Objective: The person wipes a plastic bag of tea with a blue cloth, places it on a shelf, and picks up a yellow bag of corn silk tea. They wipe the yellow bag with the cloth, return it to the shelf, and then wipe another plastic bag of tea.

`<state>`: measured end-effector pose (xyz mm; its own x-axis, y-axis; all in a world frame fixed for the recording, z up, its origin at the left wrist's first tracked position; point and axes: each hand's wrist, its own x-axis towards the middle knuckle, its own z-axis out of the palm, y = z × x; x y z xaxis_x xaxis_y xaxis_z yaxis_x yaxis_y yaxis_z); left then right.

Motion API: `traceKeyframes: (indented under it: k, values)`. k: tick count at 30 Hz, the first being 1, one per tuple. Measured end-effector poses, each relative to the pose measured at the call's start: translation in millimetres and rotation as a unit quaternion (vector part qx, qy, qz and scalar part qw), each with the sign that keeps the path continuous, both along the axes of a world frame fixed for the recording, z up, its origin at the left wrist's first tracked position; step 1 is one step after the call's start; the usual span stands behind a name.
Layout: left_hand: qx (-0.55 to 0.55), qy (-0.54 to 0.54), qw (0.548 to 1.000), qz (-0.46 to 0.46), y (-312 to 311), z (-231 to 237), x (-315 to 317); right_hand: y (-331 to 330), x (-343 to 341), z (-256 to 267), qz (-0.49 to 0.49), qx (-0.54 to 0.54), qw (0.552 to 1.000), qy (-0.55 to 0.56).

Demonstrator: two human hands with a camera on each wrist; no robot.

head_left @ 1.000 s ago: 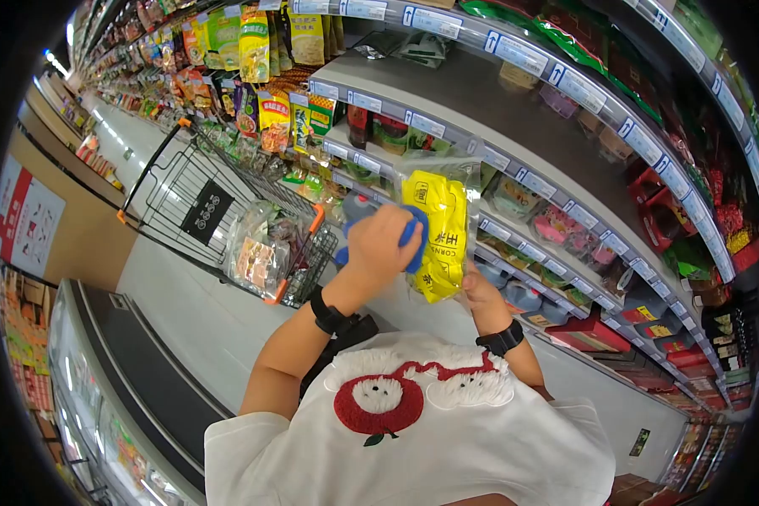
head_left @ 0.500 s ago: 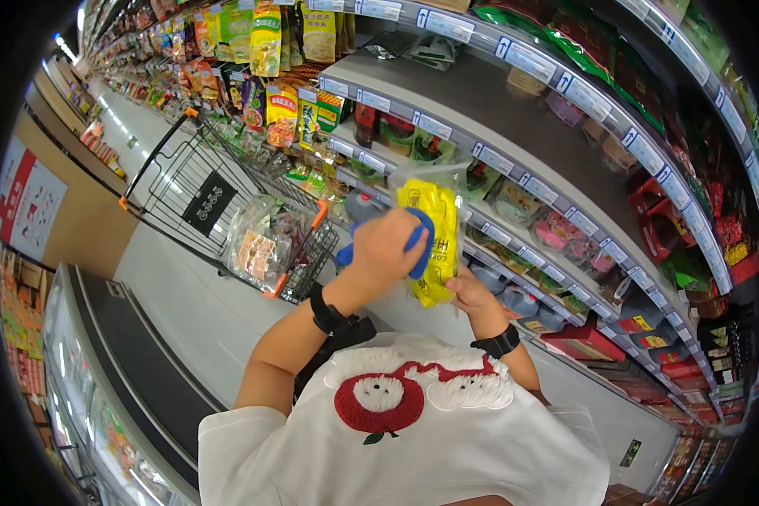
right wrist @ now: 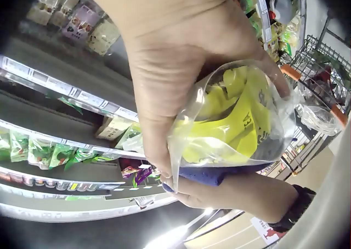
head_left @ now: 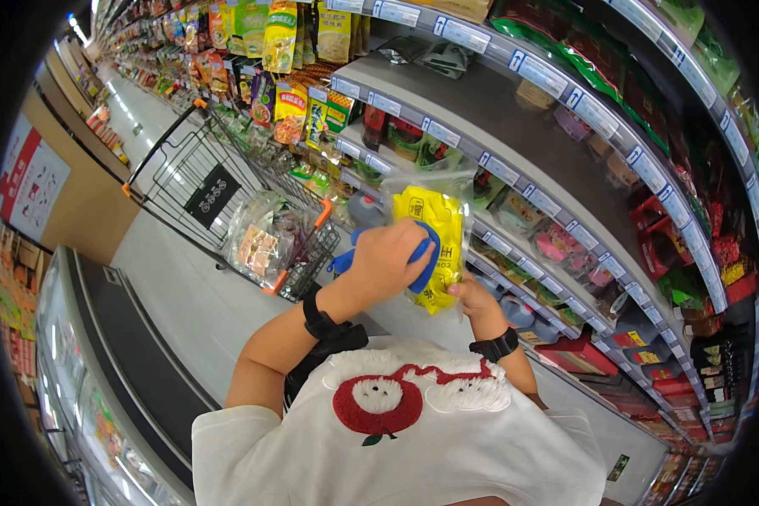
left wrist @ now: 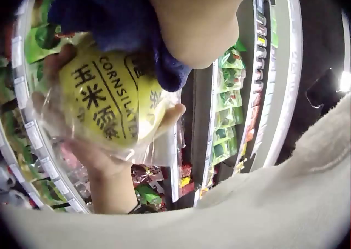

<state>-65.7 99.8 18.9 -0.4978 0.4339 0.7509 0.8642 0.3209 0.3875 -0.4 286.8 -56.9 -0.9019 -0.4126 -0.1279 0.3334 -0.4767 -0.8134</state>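
A clear zip bag with a yellow packet [head_left: 449, 221] [left wrist: 112, 98] [right wrist: 241, 129] inside, printed with dark lettering, is held up in front of the chest. My left hand [head_left: 386, 257] [left wrist: 200, 21] [right wrist: 244, 197] grips a blue cloth [head_left: 427, 270] [left wrist: 112, 19] [right wrist: 205, 175] and holds it against one face of the bag. From the other side, my right hand [head_left: 481, 302] [right wrist: 170, 60] grips the bag near its lower end; in the left wrist view its fingers [left wrist: 170, 117] spread behind the clear plastic.
A shopping cart [head_left: 266, 184] holding clear packaged goods stands at left on the grey floor [head_left: 164, 291]. Shelves [head_left: 497, 118] of packaged goods run along the right and back. A glass-sided case [head_left: 80, 354] is at lower left.
My left hand and the cloth have moved slightly down across the bag. The bag has shifted a little, and the shelves and cart have moved slightly right in view.
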Motion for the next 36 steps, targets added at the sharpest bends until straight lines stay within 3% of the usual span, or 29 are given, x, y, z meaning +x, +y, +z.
traceKeyframes:
  k: [4, 7, 11, 18, 24, 33, 36]
  values:
    - [0.059, -0.001, 0.994, 0.094, -10.2, 16.8, -19.6, -1.6, -7.1, -14.8, 0.107, 0.001, 0.993, 0.048]
    - [0.095, -0.025, 0.985, 0.145, -16.4, 29.1, -33.8, -2.9, -6.1, -22.7, 0.126, 0.002, 0.990, 0.069]
    - [-0.049, -0.096, 0.981, 0.161, -18.7, 19.6, -43.7, -2.9, -5.9, -9.7, 0.127, 0.032, 0.990, 0.054]
    - [0.026, -0.151, 0.988, 0.008, -19.9, 42.3, -35.3, -3.5, -9.5, -14.8, 0.147, 0.092, 0.982, 0.073]
    - [-0.077, -0.183, 0.980, 0.001, -25.6, 45.1, -46.8, -7.2, -10.7, -13.7, 0.155, 0.085, 0.983, 0.048]
    - [-0.152, -0.187, 0.964, 0.116, -32.5, -9.7, -69.5, 4.0, -10.1, -14.9, 0.147, 0.039, 0.988, 0.033]
    - [-0.133, -0.218, 0.965, 0.054, -34.3, -2.7, -66.9, -0.5, -13.5, -5.7, 0.151, 0.086, 0.982, 0.073]
